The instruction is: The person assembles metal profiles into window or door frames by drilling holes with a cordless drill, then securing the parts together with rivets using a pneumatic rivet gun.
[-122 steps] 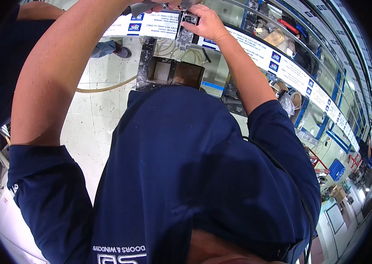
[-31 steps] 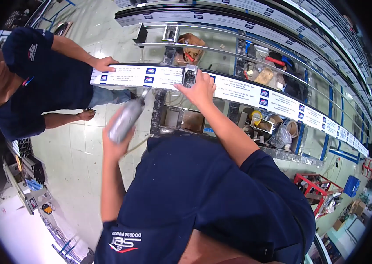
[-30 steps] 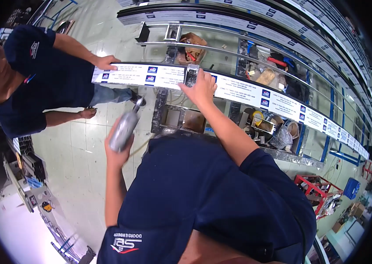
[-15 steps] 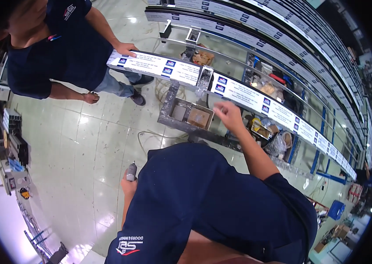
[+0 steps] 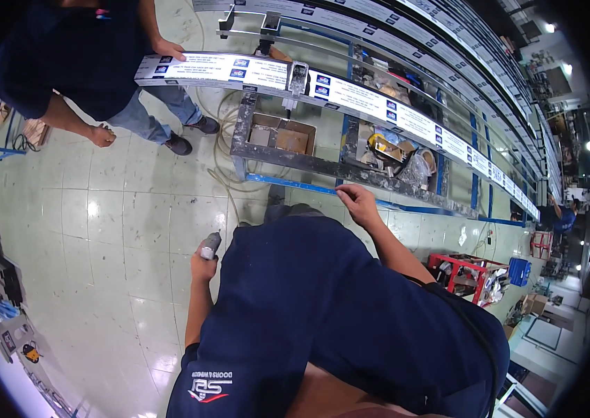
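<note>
While the left hand (image 5: pixel 203 265) hangs low by the person's side, its fingers are wrapped tight around a grey tool (image 5: pixel 210 245), and the tool's tip pokes up just above the knuckles. Half a second ago the tool sat about the same way, but one second ago it was held up high near the long strip. So the arm has come down.

The right hand (image 5: pixel 359 203) is out in front, lower than before. Its fingers are loosely curled and hold nothing. The fingertips (image 5: pixel 341 198) are close to the blue rail (image 5: pixel 295 187) at the bottom of the metal frame (image 5: pixel 323 167); I cannot tell if they touch it. One second ago this hand was up on the clamp (image 5: pixel 297 75) on the long white strip (image 5: pixel 323 90). Now the strip and clamp are well beyond the fingers.

Past the fingers, inside the frame, sits a brown box (image 5: pixel 282 134). Far to the left of the fingers, another person's hand (image 5: pixel 168 49) rests on the end of the strip, as it did before.
</note>
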### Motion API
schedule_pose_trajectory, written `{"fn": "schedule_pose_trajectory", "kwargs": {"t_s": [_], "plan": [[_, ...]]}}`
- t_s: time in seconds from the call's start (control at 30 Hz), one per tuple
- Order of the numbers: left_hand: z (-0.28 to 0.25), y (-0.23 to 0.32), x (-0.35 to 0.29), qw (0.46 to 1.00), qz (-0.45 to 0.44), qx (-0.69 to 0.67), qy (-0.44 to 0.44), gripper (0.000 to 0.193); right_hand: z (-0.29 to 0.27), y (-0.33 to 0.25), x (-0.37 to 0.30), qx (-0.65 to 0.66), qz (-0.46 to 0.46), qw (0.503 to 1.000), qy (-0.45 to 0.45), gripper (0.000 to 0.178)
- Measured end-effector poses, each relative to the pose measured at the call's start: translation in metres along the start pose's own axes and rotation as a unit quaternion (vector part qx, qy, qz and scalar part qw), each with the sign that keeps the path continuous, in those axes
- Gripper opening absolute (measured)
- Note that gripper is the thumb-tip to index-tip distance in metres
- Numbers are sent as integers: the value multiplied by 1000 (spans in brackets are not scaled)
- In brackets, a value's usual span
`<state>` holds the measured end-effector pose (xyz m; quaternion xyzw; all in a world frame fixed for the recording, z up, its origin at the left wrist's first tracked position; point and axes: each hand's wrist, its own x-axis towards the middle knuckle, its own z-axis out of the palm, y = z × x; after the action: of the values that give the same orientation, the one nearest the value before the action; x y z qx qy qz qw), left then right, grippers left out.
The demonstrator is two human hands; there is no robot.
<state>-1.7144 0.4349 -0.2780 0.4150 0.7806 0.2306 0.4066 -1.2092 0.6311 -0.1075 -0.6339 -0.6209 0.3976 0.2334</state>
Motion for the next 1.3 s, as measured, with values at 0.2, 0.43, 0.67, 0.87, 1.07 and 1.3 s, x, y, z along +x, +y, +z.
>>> {"fn": "schedule_pose_trajectory", "kwargs": {"t_s": [0.2,0.43,0.67,0.87,1.07,1.3], "plan": [[7,8,4,995,-37,75,-45,65,12,51,-26,84,42,994,55,22],[0,17,-4,995,-20,71,-74,69,23,80,-73,69,111,991,31,23],[-18,21,-31,992,101,-69,-13,68,-40,66,-56,-143,-3,984,108,24],[-27,67,-88,983,44,-142,104,67,-130,118,29,-161,-38,957,238,27],[15,191,-133,974,86,-119,173,69,-158,101,141,-191,-179,946,190,29],[121,274,-148,964,61,-171,196,76,-177,63,269,-291,-337,890,101,95]]}}
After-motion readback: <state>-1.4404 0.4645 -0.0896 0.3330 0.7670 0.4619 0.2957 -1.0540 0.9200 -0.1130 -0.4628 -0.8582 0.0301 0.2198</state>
